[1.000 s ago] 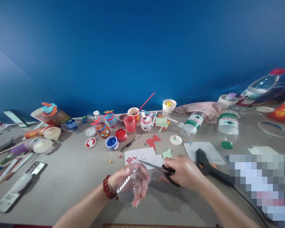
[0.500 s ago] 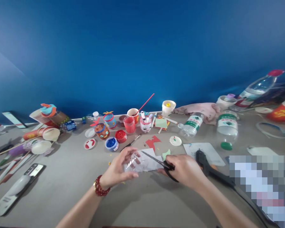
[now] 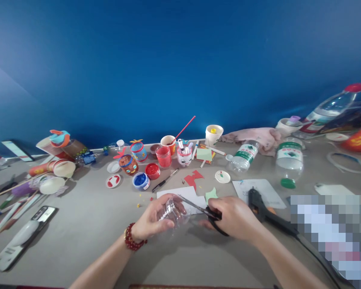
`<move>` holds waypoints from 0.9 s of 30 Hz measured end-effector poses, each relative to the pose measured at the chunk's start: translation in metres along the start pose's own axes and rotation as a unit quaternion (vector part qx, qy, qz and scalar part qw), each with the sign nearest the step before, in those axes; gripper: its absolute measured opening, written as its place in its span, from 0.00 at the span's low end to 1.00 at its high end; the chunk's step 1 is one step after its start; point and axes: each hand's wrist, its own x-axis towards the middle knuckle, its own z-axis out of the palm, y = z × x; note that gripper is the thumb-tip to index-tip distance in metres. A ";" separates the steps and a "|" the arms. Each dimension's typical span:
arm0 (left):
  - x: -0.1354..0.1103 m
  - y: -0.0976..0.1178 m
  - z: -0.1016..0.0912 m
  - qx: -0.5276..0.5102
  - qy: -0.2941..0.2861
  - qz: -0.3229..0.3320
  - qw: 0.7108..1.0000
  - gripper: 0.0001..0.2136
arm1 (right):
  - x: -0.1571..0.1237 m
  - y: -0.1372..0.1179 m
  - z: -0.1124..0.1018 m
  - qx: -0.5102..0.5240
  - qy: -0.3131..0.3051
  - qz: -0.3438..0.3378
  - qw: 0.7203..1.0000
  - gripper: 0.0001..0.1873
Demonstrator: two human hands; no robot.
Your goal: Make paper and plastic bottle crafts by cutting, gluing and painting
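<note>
My left hand (image 3: 158, 218), with a red bead bracelet at the wrist, is wrapped round a clear plastic bottle piece (image 3: 173, 212). Black-handled scissors (image 3: 197, 205) are gripped in my right hand (image 3: 231, 216). Their blades point left and meet the upper rim of the bottle piece; whether they are cutting into it I cannot tell. Under and behind the hands lies white paper (image 3: 185, 195). A green paper scrap (image 3: 211, 195) is just beyond my right hand, and a red paper scrap (image 3: 193, 178) lies farther back.
Open paint jars, blue (image 3: 141, 181) and red (image 3: 152, 171), stand at centre left near decorated cups (image 3: 128, 164). A black glue gun (image 3: 257, 202) with its cord lies right of my right hand. Plastic bottles (image 3: 289, 160) stand at the right. A phone (image 3: 24, 239) lies at the left.
My left hand has turned and shifted slightly right and down, tilting the clear bottle piece toward the scissors. The scissors have moved a little lower, their blades now against its rim.
</note>
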 end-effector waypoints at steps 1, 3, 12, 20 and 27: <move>0.001 0.000 0.000 -0.005 0.000 0.002 1.000 0.26 | 0.000 0.000 0.000 0.002 0.000 -0.002 1.000 0.22; 0.002 0.001 0.002 -0.022 -0.004 0.004 1.000 0.26 | -0.001 0.001 0.001 0.007 0.004 -0.007 1.000 0.23; 0.001 0.004 0.006 -0.093 -0.025 0.008 0.995 0.24 | 0.001 0.003 0.001 0.037 0.023 -0.042 0.998 0.22; 0.003 0.003 0.004 -0.063 -0.030 -0.003 0.998 0.27 | 0.000 0.000 -0.006 0.024 -0.012 -0.041 0.999 0.21; 0.003 0.002 0.008 -0.054 -0.038 0.013 0.998 0.25 | -0.001 0.001 -0.005 0.021 -0.025 -0.040 0.999 0.23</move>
